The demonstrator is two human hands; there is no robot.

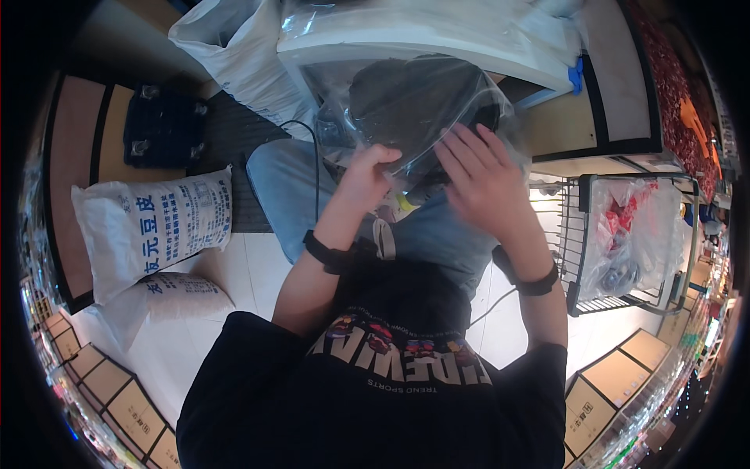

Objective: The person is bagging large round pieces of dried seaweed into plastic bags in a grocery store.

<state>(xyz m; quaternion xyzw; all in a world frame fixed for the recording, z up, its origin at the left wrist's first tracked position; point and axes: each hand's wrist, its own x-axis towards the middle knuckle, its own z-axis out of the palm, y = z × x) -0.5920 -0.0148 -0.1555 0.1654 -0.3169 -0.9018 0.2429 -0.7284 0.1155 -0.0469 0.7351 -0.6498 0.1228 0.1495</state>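
Observation:
A large clear plastic bag (404,117) with a dark mass inside, too unclear to name, stands before me above my knees. At its near edge, my left hand (369,176) grips the film with the thumb on top; its other fingers are mostly hidden. My right hand (483,176) lies against the bag's right side, fingers straight and slightly apart, the thumb out of sight. Both wrists wear a black band. Under the bag's near edge shows a small yellow-green patch (405,202), which I cannot identify.
Behind the bag is a white stand (422,41) draped in plastic. An open white woven sack (246,64) leans on its left. Filled printed sacks (158,228) lie farther left, near a dark blue wheeled base (164,126). At right stands a wire shopping cart (577,246) holding plastic bags. A black cable (316,176) crosses my left leg.

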